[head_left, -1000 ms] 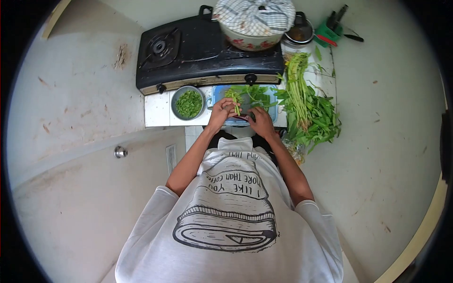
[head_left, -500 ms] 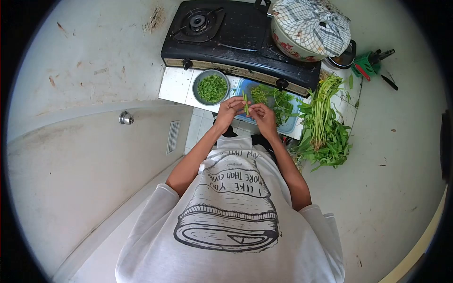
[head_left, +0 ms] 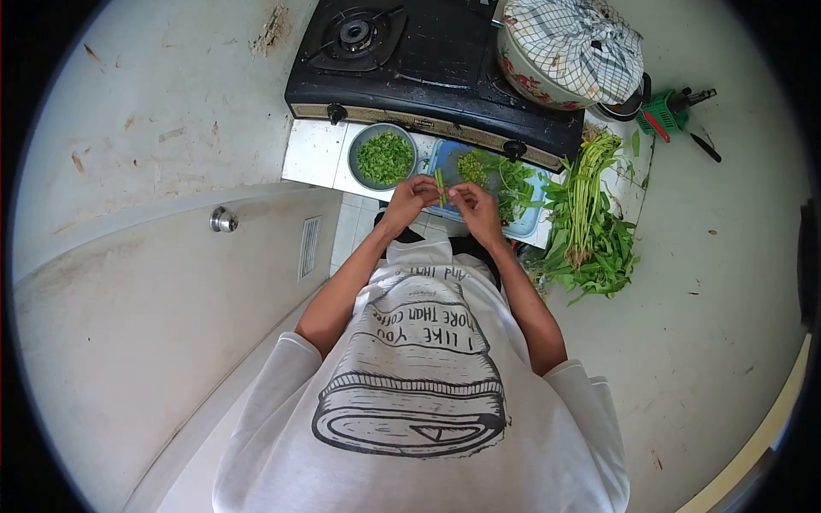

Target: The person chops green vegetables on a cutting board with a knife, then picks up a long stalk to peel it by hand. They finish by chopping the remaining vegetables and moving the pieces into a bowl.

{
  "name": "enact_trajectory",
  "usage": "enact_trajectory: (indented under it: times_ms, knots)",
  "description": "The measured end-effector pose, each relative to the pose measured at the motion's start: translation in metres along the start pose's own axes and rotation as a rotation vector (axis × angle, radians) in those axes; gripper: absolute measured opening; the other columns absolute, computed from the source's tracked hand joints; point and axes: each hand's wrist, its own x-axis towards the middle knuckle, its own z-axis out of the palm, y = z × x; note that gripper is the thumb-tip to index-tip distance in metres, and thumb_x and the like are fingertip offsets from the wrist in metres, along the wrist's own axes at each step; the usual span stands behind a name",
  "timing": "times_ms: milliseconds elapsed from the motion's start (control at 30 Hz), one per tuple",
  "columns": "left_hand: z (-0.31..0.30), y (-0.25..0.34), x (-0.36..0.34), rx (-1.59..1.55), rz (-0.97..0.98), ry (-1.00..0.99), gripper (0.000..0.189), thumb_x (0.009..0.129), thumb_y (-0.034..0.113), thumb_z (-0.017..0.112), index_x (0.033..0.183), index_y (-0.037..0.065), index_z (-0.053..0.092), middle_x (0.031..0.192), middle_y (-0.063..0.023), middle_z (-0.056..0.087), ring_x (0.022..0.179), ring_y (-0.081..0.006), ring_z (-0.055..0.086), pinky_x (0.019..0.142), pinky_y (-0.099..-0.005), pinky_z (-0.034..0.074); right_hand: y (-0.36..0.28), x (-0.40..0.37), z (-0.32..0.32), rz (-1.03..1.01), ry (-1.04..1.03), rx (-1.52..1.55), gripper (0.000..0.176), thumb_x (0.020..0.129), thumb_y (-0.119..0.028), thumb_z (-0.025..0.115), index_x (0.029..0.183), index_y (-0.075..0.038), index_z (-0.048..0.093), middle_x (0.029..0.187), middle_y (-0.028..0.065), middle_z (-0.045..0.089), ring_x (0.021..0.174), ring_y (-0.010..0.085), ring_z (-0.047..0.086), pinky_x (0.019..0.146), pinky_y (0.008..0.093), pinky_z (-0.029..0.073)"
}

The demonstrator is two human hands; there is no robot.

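Short green stems point(head_left: 440, 182) are pinched in the fingers of my left hand point(head_left: 412, 202), over the near edge of a blue tray point(head_left: 526, 227). My right hand point(head_left: 478, 210) is just to the right, its thumb and fingers drawn together close to the stems; whether it grips one is too small to tell. Leafy greens point(head_left: 515, 182) and a pile of small chopped pieces point(head_left: 472, 170) lie in the tray. Left of it stands a grey bowl point(head_left: 353, 164) of chopped green leaves point(head_left: 384, 158).
A black gas stove point(head_left: 445, 101) carries a large pot point(head_left: 532, 79) wrapped in checked cloth point(head_left: 590, 43). Right of the tray lies a big bunch of leafy stems point(head_left: 590, 205). A green basket point(head_left: 662, 112) holds utensils, with a knife point(head_left: 706, 148) beside it.
The view has shifted slightly. Both hands remain together at the stems, which are tilted a little differently, and the fingers of my left hand are curled closer around them.
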Motion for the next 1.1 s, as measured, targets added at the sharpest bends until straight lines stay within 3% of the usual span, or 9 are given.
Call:
enact_trajectory:
  times_ms: [200, 300, 400, 533, 633, 733, 833, 933, 1100]
  knots:
    - [-0.023, 0.008, 0.015, 0.102, 0.031, -0.037, 0.019, 0.098, 0.004, 0.066, 0.115, -0.002, 0.062, 0.109, -0.0097, 0.073, 0.103, -0.0163, 0.07, 0.096, -0.0301, 0.056, 0.035, -0.017, -0.021, -0.273, 0.075, -0.723, 0.023, 0.086, -0.009, 0.072, 0.108, -0.003, 0.066, 0.102, 0.0156, 0.065, 0.095, 0.0373, 0.066, 0.082, 0.0469, 0.053]
    - [-0.034, 0.0, 0.021, 0.178, 0.084, -0.062, 0.023, 0.097, 0.004, 0.068, 0.117, -0.004, 0.062, 0.104, -0.0104, 0.074, 0.097, -0.0157, 0.071, 0.087, -0.0298, 0.059, 0.042, -0.024, -0.017, -0.294, 0.121, -0.897, 0.032, 0.086, -0.008, 0.069, 0.117, -0.006, 0.062, 0.111, 0.0169, 0.061, 0.105, 0.0393, 0.062, 0.087, 0.0469, 0.05]
    - [-0.042, 0.001, 0.021, 0.274, 0.094, -0.079, 0.024, 0.097, 0.003, 0.067, 0.118, -0.006, 0.062, 0.101, -0.0119, 0.075, 0.092, -0.0157, 0.072, 0.082, -0.0299, 0.06, 0.047, -0.022, -0.011, -0.297, 0.107, -0.898, 0.035, 0.088, -0.006, 0.067, 0.123, -0.006, 0.059, 0.113, 0.0184, 0.06, 0.107, 0.041, 0.061, 0.089, 0.0462, 0.05]
    - [-0.045, 0.008, 0.016, 0.53, 0.084, -0.068, 0.026, 0.097, 0.003, 0.064, 0.122, -0.005, 0.06, 0.1, -0.0117, 0.073, 0.095, -0.0173, 0.073, 0.086, -0.0312, 0.059, 0.049, -0.028, -0.011, -0.284, 0.134, -0.637, 0.031, 0.093, -0.007, 0.063, 0.123, -0.002, 0.058, 0.113, 0.0201, 0.06, 0.103, 0.0424, 0.062, 0.089, 0.0487, 0.05]
    - [-0.043, -0.006, 0.014, 0.542, 0.139, -0.064, 0.027, 0.097, 0.002, 0.062, 0.122, -0.006, 0.06, 0.097, -0.0145, 0.073, 0.092, -0.0194, 0.074, 0.082, -0.0324, 0.059, 0.043, -0.038, -0.014, -0.217, 0.177, -0.519, 0.028, 0.098, -0.009, 0.061, 0.124, 0.0, 0.057, 0.11, 0.0219, 0.061, 0.101, 0.0436, 0.063, 0.089, 0.0493, 0.05]
    - [-0.042, -0.023, 0.024, 0.783, 0.27, -0.123, 0.029, 0.094, 0.002, 0.063, 0.122, -0.005, 0.06, 0.098, -0.0181, 0.071, 0.092, -0.0274, 0.074, 0.08, -0.0361, 0.059, 0.04, -0.048, -0.018, -0.135, 0.196, -0.469, 0.026, 0.1, -0.01, 0.059, 0.124, 0.001, 0.057, 0.108, 0.0234, 0.063, 0.101, 0.0444, 0.063, 0.089, 0.049, 0.051]
    - [-0.036, -0.03, 0.031, 1.24, 0.58, -0.112, 0.036, 0.089, 0.0, 0.063, 0.124, -0.003, 0.059, 0.105, -0.0207, 0.067, 0.095, -0.0369, 0.071, 0.08, -0.0416, 0.06, 0.041, -0.051, -0.017, -0.133, 0.183, -0.468, 0.025, 0.101, -0.012, 0.059, 0.123, 0.002, 0.057, 0.109, 0.0247, 0.064, 0.103, 0.0449, 0.064, 0.09, 0.0485, 0.051]
    - [-0.024, -0.028, 0.032, 1.409, 0.503, -0.068, 0.037, 0.084, 0.001, 0.065, 0.121, -0.001, 0.06, 0.111, -0.0191, 0.061, 0.101, -0.0394, 0.066, 0.084, -0.0477, 0.059, 0.049, -0.053, -0.014, -0.135, 0.159, -0.448, 0.027, 0.102, -0.014, 0.06, 0.123, 0.002, 0.056, 0.111, 0.025, 0.065, 0.104, 0.0446, 0.064, 0.091, 0.048, 0.051]
    - [-0.011, -0.02, 0.033, 1.541, 0.495, -0.078, 0.036, 0.085, 0.004, 0.065, 0.12, 0.0, 0.06, 0.115, -0.0184, 0.061, 0.107, -0.038, 0.065, 0.086, -0.0465, 0.059, 0.055, -0.056, -0.013, -0.125, 0.187, -0.471, 0.028, 0.102, -0.014, 0.061, 0.124, 0.002, 0.055, 0.112, 0.025, 0.066, 0.105, 0.0434, 0.065, 0.091, 0.0467, 0.051]
